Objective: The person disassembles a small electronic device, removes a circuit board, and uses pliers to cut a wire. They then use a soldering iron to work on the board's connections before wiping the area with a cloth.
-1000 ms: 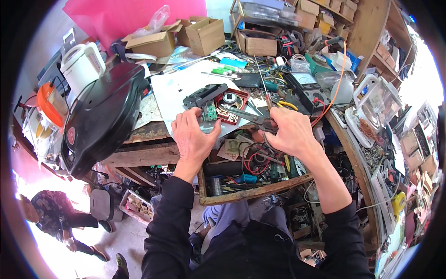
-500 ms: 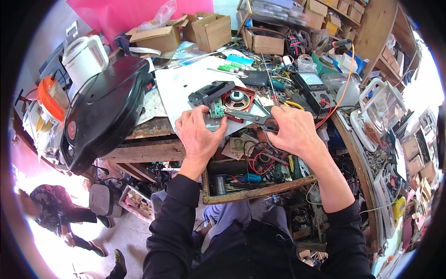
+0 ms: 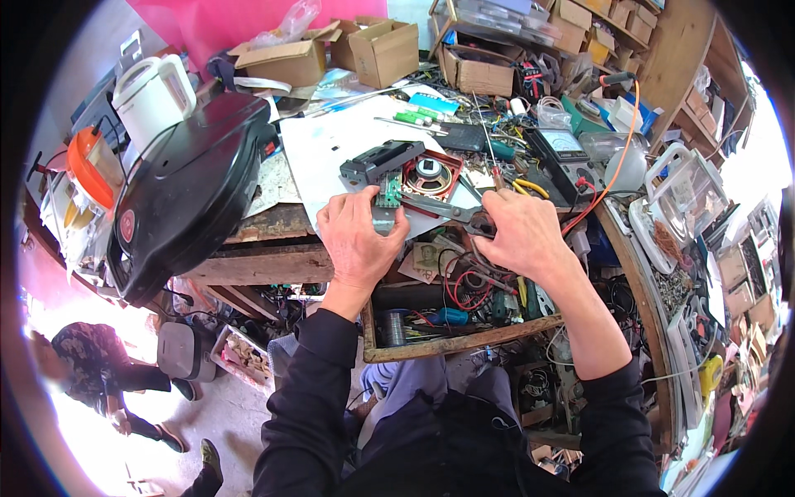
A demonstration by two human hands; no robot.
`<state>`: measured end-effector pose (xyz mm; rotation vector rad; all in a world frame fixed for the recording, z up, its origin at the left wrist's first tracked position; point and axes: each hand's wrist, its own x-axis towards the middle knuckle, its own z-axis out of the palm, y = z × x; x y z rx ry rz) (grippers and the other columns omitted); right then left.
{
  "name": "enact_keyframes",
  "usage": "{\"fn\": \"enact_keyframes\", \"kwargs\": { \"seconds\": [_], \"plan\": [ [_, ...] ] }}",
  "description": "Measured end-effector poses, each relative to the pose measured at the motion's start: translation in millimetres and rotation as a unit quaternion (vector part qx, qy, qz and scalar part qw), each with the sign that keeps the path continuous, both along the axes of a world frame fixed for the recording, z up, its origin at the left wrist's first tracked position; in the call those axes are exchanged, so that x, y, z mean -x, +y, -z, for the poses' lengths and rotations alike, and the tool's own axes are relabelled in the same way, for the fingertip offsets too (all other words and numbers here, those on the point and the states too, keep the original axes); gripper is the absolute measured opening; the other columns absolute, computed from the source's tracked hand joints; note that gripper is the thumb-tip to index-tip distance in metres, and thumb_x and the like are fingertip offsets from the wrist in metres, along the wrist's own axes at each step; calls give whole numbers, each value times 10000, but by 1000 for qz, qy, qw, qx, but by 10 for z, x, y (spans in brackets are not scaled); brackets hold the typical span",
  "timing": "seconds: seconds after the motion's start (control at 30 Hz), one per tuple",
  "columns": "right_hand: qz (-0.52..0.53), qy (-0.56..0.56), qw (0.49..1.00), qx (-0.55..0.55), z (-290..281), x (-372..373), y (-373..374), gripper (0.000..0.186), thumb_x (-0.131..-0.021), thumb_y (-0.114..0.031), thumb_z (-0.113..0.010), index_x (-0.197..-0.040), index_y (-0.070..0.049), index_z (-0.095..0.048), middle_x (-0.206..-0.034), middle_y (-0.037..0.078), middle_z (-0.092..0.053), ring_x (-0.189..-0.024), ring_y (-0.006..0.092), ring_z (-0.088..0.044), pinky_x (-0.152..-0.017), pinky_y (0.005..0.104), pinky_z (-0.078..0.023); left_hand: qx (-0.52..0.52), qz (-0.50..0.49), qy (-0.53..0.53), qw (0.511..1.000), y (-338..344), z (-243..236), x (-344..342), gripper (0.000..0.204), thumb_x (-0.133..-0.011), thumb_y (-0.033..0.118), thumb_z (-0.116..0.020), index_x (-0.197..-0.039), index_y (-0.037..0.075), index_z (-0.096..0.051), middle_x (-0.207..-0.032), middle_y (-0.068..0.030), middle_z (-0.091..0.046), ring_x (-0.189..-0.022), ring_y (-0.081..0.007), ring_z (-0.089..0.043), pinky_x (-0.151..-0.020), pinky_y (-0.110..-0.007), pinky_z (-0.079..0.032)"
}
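My left hand (image 3: pixel 362 236) pinches a small green circuit board (image 3: pixel 388 192) between thumb and fingers. In my right hand (image 3: pixel 523 230) is a pair of scissors (image 3: pixel 439 206), its handles gripped and its blade tips reaching the board's right edge. Whether the tips touch the board or a wire on it cannot be made out. Just behind the board lies a black plastic housing (image 3: pixel 382 162). Beside that sits a round speaker (image 3: pixel 430 172) in a red frame. White paper (image 3: pixel 319 137) lies beneath these parts, on the wooden bench.
An open drawer (image 3: pixel 464 349) of tools and wire juts out below my hands. To the right stands an analog multimeter (image 3: pixel 565 157) with an orange cable (image 3: pixel 621 157). A large black plastic shell (image 3: pixel 199 186) is at the left. Another person (image 3: pixel 103 373) is at lower left.
The view has shifted slightly. My hands, the scissors and the circuit board keep nearly the same places relative to each other.
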<state>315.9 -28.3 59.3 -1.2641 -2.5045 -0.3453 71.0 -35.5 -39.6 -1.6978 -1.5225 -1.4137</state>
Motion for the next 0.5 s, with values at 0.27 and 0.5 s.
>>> {"fn": "enact_keyframes", "kwargs": {
  "seconds": [0.27,0.5],
  "plan": [
    [-12,-3,1000,11,15,20,25,310,-795,-283,-816,-906,-27,-682,-858,159,-713,-830,383,-729,-720,484,-579,-3,-3,1,1000,0,1,8,423,-778,227,-843,-1134,49,-698,-1003,-83,-702,-974,-273,-633,-892,-419,-433],
    [-20,13,999,23,72,6,48,279,-838,-275,-791,-898,-24,-684,-849,163,-714,-835,387,-729,-724,498,-577,14,-9,-6,1000,-6,-21,-7,424,-780,246,-856,-1129,58,-705,-1015,-86,-710,-975,-273,-631,-884,-422,-434]
  ]
}}
